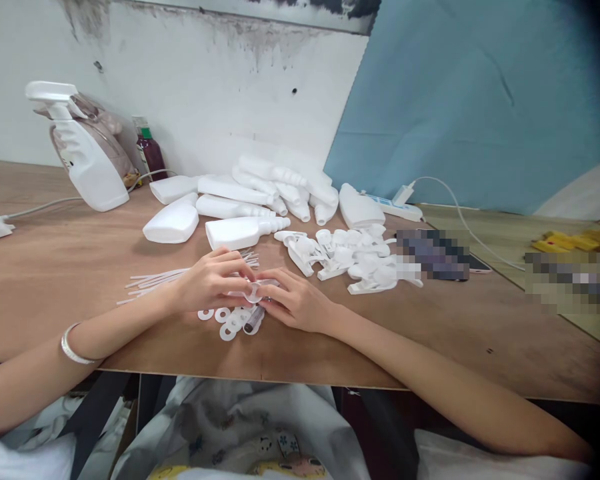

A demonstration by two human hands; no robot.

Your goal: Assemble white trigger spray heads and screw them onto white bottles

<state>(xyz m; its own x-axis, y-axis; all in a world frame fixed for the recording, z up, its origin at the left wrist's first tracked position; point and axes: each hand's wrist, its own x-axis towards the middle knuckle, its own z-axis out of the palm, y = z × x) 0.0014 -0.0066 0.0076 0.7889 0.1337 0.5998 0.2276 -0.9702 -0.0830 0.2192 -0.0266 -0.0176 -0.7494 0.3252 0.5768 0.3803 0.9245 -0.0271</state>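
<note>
toward the front edge of the table (pixel 460 340), in the head view, we see a small translucent piece (pixel 253 292) between our left hand (pixel 215 281) and right hand (pixel 300 303), neither nearer. our left fingers pinch it; our right fingertips touch its other side, but we cannot tell whether they clamp. fingers hide its ends, so we cannot judge its long axis. white rings (pixel 227 332) and a slanting dark-tipped cylinder (pixel 253 320) lie just nearer us, partly covered.
</note>
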